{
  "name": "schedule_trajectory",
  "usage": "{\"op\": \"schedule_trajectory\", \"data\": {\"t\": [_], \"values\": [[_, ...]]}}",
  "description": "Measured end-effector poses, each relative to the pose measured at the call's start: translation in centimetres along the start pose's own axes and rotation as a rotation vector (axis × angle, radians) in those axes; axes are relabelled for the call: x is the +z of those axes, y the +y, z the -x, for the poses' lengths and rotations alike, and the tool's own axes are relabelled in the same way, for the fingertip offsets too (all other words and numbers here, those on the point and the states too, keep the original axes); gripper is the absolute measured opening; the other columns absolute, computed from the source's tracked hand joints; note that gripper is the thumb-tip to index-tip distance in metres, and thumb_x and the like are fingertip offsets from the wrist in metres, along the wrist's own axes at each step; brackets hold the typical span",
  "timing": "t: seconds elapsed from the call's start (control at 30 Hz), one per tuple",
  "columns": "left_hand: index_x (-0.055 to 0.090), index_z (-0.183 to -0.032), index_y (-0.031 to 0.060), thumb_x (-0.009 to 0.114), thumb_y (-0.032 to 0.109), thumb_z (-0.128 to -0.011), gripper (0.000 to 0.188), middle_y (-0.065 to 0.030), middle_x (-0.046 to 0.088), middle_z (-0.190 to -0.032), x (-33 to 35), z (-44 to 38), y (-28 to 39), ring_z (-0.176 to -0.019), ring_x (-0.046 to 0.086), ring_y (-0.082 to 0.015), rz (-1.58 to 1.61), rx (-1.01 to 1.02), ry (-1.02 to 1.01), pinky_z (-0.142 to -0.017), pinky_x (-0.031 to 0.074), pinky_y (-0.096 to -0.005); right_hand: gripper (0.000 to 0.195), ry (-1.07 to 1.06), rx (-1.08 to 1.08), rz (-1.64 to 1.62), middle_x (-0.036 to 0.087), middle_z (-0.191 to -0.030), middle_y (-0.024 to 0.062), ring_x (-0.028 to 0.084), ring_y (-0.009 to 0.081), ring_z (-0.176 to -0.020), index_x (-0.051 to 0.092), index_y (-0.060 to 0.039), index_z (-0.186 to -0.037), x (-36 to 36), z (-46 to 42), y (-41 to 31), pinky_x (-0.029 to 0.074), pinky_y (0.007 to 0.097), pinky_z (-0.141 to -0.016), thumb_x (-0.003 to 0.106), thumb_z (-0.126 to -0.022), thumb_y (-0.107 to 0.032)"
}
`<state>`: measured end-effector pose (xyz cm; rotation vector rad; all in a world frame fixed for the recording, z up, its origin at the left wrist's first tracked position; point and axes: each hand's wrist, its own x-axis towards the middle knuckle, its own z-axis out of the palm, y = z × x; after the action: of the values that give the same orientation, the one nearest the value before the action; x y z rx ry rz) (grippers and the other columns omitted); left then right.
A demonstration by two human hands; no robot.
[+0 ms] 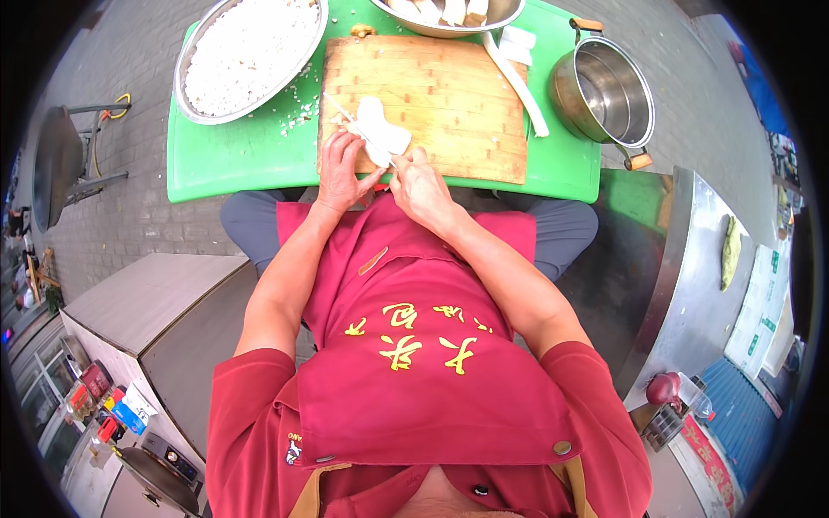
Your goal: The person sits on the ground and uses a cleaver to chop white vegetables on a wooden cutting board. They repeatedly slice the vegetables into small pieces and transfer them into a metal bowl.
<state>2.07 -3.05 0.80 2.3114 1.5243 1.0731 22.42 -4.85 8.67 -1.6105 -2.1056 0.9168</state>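
Observation:
A wooden cutting board (453,97) lies on a green table in front of me. On its left part is a pale white piece of food (382,126), perhaps a mushroom. A thin blade, seemingly a knife (355,123), runs slantwise along its left side. My right hand (420,188) is closed around the knife's near end at the board's front edge. My left hand (343,169) rests beside the blade with its fingers bent and thumb towards the white piece; whether it grips anything is hard to see.
On the green table (246,162), a metal bowl (214,118) of white diced bits stands left. Behind the board is another bowl (447,29) with pale pieces. A long white stalk (518,84) crosses the board's right edge. Right stands a steel pot (570,97) with wooden handles.

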Motion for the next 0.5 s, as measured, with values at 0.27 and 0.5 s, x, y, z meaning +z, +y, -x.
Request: {"op": "schedule_trajectory", "data": {"t": [0.27,0.5], "values": [[0.063,-0.128,0.0027,0.094,0.028,-0.073,0.068,-0.0161,0.056,-0.137,-0.1,0.1,0.0,-0.137,0.049,-0.0411,0.007,-0.005,0.003,-0.117,0.043,-0.0523,0.036,0.043,-0.073,-0.025,0.068,-0.114,0.027,0.07,0.0451,-0.099,0.062,0.0032,-0.13,-1.2,1.2,0.2,0.058,0.0515,-0.086,0.064,-0.095,-0.005],[0.062,-0.13,0.0047,0.094,0.03,-0.073,0.07,-0.0148,0.057,-0.137,0.0,0.2,-0.1,-0.138,0.049,-0.0408,0.021,-0.022,-0.003,-0.118,0.042,-0.0527,0.03,0.067,-0.085,-0.028,0.071,-0.108,0.0293,0.071,0.0465,-0.097,0.062,0.0039,-0.125,-1.9,1.4,0.4,0.058,0.0517,-0.084,0.063,-0.096,-0.003]]}}
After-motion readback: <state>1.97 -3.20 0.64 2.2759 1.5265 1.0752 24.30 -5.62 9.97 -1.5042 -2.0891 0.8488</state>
